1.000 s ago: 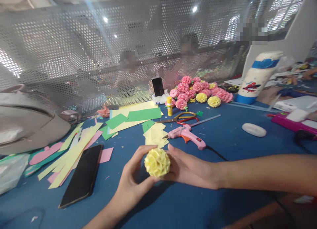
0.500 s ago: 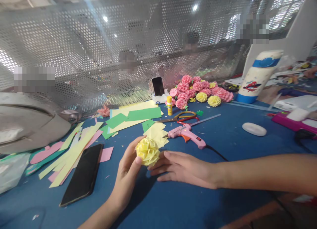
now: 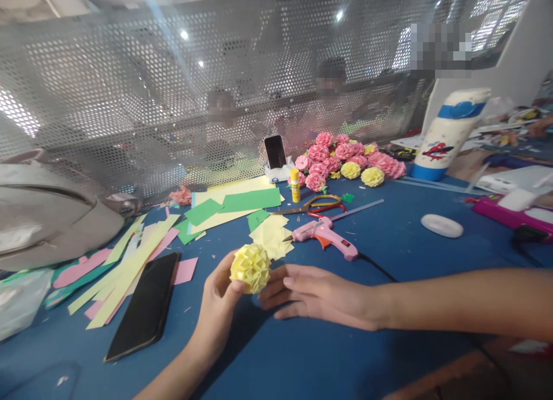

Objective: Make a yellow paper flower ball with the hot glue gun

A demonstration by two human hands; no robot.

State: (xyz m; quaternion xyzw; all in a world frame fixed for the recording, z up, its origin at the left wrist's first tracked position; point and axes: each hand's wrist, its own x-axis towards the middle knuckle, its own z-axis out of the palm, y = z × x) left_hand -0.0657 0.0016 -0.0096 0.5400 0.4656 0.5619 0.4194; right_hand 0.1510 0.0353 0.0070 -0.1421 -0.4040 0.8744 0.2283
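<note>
A yellow paper flower (image 3: 250, 268), round and many-petalled, is held above the blue table by my left hand (image 3: 218, 299), with the thumb at its near left side. My right hand (image 3: 322, 296) reaches in from the right, fingers stretched out beside the flower and holding nothing. Whether its fingertips touch the petals I cannot tell. Just beyond the hands lie cut yellow paper pieces (image 3: 273, 237) and a pink glue gun (image 3: 324, 236), its nozzle pointing left. Scissors (image 3: 313, 207) and a yellow glue stick (image 3: 295, 185) are farther back.
Pink and yellow paper flowers (image 3: 345, 158) are heaped at the back. On the left are a black phone (image 3: 144, 308), paper strips (image 3: 125, 267) and a grey bag (image 3: 56, 210). A bottle (image 3: 449, 135) and a white oval object (image 3: 442, 226) stand right. A perforated metal panel (image 3: 151, 94) borders the table.
My left hand has moved slightly left and turned the yellow paper flower, so its petals face another way. My right hand has stayed almost still.
</note>
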